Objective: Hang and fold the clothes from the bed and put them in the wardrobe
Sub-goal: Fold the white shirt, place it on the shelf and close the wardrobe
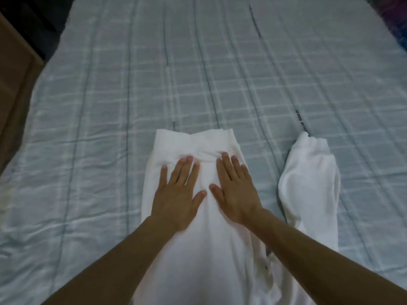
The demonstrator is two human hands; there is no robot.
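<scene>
Soft white clothes [198,249] are pressed flat on the checked blue bed [110,106] by the left hand [178,194] and right hand [235,192], fingers straight, one sleeve [308,183] beside them.

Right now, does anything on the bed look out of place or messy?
One sleeve sticks out to the right, unfolded, while both hands press the white garment flat. Fabric bunches into a wrinkle just past the fingers.

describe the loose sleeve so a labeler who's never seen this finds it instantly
Start at the pale blue checked bedspread. On it, both hands press flat on a white garment; right of the right hand lies the sleeve. Only it ends in a gathered cuff, untouched.
</scene>
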